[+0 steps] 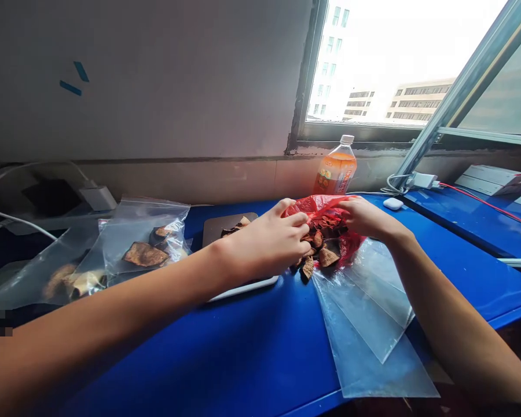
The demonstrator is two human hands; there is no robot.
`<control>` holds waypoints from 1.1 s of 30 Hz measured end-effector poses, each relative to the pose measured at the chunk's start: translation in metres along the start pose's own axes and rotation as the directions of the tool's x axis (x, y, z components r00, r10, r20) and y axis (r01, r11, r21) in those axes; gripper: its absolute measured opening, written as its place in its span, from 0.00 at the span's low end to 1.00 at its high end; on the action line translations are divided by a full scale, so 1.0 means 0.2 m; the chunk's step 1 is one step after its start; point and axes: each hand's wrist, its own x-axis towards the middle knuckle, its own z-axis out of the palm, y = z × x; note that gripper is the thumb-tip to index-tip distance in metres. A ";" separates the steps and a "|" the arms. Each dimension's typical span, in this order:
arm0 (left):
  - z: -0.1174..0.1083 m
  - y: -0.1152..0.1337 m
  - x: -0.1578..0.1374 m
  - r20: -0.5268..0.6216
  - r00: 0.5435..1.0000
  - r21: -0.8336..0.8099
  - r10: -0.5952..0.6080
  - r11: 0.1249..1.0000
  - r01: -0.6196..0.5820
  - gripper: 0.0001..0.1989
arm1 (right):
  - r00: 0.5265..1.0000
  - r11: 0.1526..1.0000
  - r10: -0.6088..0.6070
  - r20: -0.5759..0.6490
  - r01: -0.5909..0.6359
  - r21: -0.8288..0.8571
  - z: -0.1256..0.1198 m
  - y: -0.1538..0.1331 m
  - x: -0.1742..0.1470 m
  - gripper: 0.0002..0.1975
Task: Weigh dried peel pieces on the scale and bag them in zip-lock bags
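Note:
A red plastic bag [316, 204] lies with its mouth spread, showing dried brown slices [329, 256] inside and at its front edge. My left hand [271, 240] is closed on the bag's left edge, its fingers curled over the rim. On the opposite side my right hand [369, 215] grips the far right edge, fingertips partly hidden by the film. Under my left hand and wrist is a flat pale-edged tray or scale [247, 288], mostly covered, with more dark dried pieces [237, 225] on it. Flat clear plastic bags [373, 341] lie below the red bag.
Zip bags with dried pieces [145, 255] lie at the left, near a white charger [98, 197]. An orange drink bottle [336, 168] stands behind the red bag. A white earbud case [393, 204] sits right of it, near a metal frame [455, 75] and cables on the blue table [260, 359].

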 end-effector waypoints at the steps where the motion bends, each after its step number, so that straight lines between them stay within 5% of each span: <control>1: 0.00 -0.01 -0.02 -0.014 1.000 0.014 -0.022 1.000 0.022 0.10 | 1.000 0.999 0.005 0.011 -0.005 -0.047 0.00 0.01 0.02 0.17; 6: 0.03 0.00 -0.04 -0.067 0.991 0.004 -0.114 0.993 0.114 0.12 | 0.998 0.999 0.004 0.061 -0.001 -0.048 0.01 -0.02 0.13 0.08; 12: 0.11 0.01 0.07 -0.139 0.988 -0.006 -0.066 0.998 0.066 0.12 | 0.999 0.998 -0.042 -0.006 0.042 0.039 -0.07 -0.20 0.09 0.08; 19: 0.10 -0.01 0.01 -0.095 0.954 0.057 -0.285 0.955 0.291 0.07 | 0.944 0.985 -0.170 0.281 0.166 0.039 -0.12 -0.47 -0.10 0.11; 25: 0.05 0.07 -0.02 -0.058 0.928 -0.049 -0.367 0.930 0.365 0.14 | 0.904 0.873 -0.425 0.054 0.393 0.289 -0.10 -0.52 -0.08 0.11; 30: 0.03 0.00 0.01 0.001 0.827 -0.136 -0.562 0.820 0.557 0.14 | 0.960 0.925 -0.252 -0.118 0.275 0.261 -0.08 -0.43 -0.05 0.15; 33: 0.01 -0.05 0.01 -0.011 0.778 -0.151 -0.629 0.770 0.620 0.12 | 0.977 0.950 -0.192 -0.088 0.208 0.233 -0.04 -0.37 -0.02 0.14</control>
